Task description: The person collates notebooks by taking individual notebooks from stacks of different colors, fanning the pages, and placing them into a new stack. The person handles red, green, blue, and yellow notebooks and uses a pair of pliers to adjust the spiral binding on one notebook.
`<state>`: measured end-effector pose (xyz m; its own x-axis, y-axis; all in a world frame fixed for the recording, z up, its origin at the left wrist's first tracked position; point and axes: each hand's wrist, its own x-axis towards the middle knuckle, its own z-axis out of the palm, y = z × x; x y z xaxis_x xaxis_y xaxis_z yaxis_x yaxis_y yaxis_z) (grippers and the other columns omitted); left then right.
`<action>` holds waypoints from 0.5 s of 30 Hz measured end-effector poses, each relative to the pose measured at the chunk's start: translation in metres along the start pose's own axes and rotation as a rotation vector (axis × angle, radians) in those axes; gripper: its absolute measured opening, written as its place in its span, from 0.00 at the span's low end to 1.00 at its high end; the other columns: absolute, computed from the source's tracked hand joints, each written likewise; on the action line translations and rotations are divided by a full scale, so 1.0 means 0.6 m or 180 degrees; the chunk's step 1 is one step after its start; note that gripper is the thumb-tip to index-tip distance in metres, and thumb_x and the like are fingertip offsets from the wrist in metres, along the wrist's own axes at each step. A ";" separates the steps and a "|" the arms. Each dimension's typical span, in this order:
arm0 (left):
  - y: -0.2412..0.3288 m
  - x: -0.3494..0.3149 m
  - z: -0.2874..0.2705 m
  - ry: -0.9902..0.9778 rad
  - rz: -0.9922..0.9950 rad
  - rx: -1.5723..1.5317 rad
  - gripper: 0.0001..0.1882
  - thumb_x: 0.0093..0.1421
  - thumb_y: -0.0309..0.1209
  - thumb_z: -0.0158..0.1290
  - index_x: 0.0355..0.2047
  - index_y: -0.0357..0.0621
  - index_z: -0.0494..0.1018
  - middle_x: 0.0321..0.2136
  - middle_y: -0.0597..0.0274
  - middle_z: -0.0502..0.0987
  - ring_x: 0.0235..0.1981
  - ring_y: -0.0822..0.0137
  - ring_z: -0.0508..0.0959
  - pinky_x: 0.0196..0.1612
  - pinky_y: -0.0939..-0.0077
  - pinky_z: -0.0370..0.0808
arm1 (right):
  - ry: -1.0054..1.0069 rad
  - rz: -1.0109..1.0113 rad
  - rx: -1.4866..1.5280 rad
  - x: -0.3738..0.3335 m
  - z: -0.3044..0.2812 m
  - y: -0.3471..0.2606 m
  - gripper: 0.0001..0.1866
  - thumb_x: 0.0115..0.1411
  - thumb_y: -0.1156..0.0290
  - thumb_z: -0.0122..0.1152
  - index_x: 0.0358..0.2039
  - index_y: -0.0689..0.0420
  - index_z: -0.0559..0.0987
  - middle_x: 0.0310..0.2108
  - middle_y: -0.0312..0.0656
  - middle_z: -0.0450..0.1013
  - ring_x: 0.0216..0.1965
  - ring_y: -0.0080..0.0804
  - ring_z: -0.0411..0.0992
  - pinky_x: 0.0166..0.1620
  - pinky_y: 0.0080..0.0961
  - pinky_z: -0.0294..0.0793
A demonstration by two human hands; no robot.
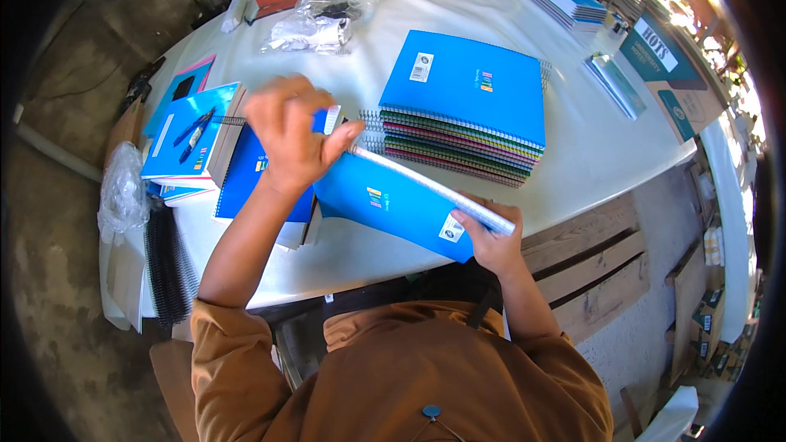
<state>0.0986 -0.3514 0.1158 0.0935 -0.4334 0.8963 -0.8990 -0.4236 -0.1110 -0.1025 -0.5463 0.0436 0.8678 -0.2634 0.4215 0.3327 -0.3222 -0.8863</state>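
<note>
My right hand [496, 239] is closed on the lower right end of a light blue notebook [393, 206], thumb over the cover near a white label. The notebook is tilted, its long white edge facing up. At its upper left end is my left hand [292, 135], raised, with the thumb apart from the bent, motion-blurred fingers. Nothing shows in that hand. Behind it, a darker blue notebook pile [246, 168] is partly hidden. A tall stack of spiral notebooks [463, 98] with blue covers stands beyond the held notebook.
Pens [195, 135] lie on another notebook stack [168, 151] at the left. Clear plastic wrap [319, 20] lies toward the back of the white table [589, 143]. Black wire coils [168, 262] hang at the left edge. A printed carton [667, 74] stands at the right.
</note>
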 end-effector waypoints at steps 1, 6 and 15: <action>-0.006 -0.016 0.006 -0.0014 0.0000 0.0063 0.27 0.51 0.52 0.54 0.41 0.43 0.70 0.42 0.46 0.68 0.48 0.51 0.65 0.45 0.59 0.61 | -0.0038 -0.0023 0.0046 0.003 0.004 0.000 0.14 0.53 0.78 0.59 0.42 0.62 0.78 0.32 0.43 0.77 0.29 0.24 0.75 0.35 0.19 0.73; 0.054 -0.173 -0.004 -0.1470 0.0115 -0.0705 0.52 0.48 0.68 0.43 0.58 0.34 0.53 0.53 0.39 0.57 0.60 0.40 0.50 0.59 0.39 0.38 | -0.0227 -0.1259 -0.0422 0.004 0.002 -0.005 0.17 0.47 0.77 0.61 0.40 0.63 0.78 0.40 0.51 0.75 0.40 0.39 0.76 0.41 0.26 0.75; 0.080 -0.248 -0.007 -0.1224 -0.1284 -0.1259 0.47 0.57 0.61 0.40 0.60 0.31 0.45 0.57 0.38 0.53 0.61 0.37 0.43 0.62 0.46 0.35 | -0.0323 -0.1617 -0.0513 0.013 0.017 -0.018 0.16 0.46 0.76 0.62 0.38 0.65 0.78 0.37 0.54 0.75 0.36 0.40 0.77 0.38 0.25 0.76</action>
<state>0.0400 -0.3038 -0.0209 0.5337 -0.5855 0.6103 -0.8438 -0.3205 0.4304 -0.0956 -0.5358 0.0546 0.6464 0.0484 0.7614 0.6656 -0.5236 -0.5318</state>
